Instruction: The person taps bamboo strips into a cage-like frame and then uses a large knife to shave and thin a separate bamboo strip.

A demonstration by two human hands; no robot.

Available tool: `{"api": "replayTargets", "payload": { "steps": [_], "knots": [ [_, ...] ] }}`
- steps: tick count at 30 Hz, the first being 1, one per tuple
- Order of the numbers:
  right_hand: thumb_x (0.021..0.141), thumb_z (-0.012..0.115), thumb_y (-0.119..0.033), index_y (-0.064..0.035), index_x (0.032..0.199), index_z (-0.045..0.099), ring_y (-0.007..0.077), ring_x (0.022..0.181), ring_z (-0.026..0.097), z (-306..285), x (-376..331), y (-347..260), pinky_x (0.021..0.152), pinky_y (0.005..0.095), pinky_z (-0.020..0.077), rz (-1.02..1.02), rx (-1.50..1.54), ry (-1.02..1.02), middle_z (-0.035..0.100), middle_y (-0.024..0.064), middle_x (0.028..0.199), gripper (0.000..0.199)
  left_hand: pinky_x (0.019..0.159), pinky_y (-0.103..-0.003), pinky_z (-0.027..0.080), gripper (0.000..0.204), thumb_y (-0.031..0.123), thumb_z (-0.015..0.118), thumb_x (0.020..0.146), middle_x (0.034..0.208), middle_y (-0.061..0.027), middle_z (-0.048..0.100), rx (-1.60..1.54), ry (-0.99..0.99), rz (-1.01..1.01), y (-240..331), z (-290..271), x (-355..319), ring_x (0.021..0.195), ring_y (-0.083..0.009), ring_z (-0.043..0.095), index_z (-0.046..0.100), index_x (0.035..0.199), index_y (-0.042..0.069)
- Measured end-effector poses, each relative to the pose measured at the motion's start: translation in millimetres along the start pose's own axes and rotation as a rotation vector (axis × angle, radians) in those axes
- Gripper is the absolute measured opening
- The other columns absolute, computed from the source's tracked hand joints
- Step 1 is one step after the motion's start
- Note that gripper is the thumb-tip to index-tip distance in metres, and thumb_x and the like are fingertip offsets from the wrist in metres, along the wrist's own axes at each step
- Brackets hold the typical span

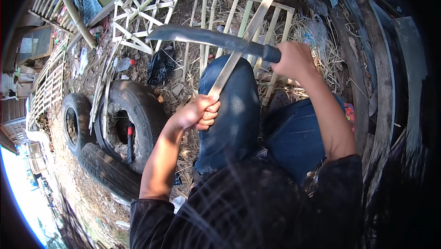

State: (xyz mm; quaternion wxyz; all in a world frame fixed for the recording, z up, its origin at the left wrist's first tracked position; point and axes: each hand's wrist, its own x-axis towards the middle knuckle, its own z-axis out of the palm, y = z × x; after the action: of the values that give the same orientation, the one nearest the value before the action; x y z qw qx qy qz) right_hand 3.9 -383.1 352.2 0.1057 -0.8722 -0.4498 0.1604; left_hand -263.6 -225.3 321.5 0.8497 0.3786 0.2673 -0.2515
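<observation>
Left hand has its grip clenched around a bamboo strip; right hand, grip closed on a machete, lays the blade across the strip.

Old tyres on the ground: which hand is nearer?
Left. The left hand grips the bamboo strip just right of the tyres. The right hand, holding the machete, is farther right, beyond the knee.

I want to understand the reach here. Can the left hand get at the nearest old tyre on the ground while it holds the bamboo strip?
Probably not as things stand. The left hand is closed around the bamboo strip above the knee, and the tyre lies lower, apart from it.
</observation>
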Motion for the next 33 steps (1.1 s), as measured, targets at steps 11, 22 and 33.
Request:
{"api": "replayTargets", "payload": {
  "steps": [11, 22, 33],
  "knots": [
    [0.073, 0.065, -0.025, -0.0073, 0.082, 0.069, 0.0378, 0.076, 0.065, -49.3, -54.8, 56.4, 0.07, 0.0453, 0.0489, 0.427, 0.086, 0.298, 0.066, 0.0184, 0.074, 0.021, 0.036, -0.022, 0.012, 0.05, 0.045, 0.037, 0.102, 0.051, 0.0095, 0.019, 0.008, -0.115, -0.016, 3.7, -5.1, -4.6, 0.04, -0.0035, 0.016, 0.028, 0.061, 0.018],
    [0.076, 0.075, -0.02, 0.0, 0.075, 0.065, 0.0145, 0.054, 0.056, -17.8, -114.2, -17.2, 0.054, 0.032, 0.0433, 0.056, 0.636, 0.24, 0.059, 0.0065, 0.058, 0.023, 0.036, -0.022, 0.019, 0.044, 0.048, 0.039, 0.101, 0.057, 0.0052, 0.027, -0.002, -0.141, 0.275, -11.5, 61.8, -10.4, 0.044, -0.0057, 0.024, 0.037, 0.076, 0.013],
    [0.076, 0.076, -0.01, 0.0002, 0.086, 0.065, 0.0077, 0.061, 0.056, 2.3, -144.8, -48.6, 0.058, 0.0276, 0.0462, -0.114, 1.068, 0.35, 0.065, 0.003, 0.07, 0.018, 0.038, -0.027, 0.038, 0.048, 0.051, 0.034, 0.101, 0.052, 0.002, 0.031, 0.101, -0.349, 0.354, -52.1, 123.8, 13.3, 0.041, -0.0102, 0.034, 0.041, 0.08, 0.008]
  ]
}}
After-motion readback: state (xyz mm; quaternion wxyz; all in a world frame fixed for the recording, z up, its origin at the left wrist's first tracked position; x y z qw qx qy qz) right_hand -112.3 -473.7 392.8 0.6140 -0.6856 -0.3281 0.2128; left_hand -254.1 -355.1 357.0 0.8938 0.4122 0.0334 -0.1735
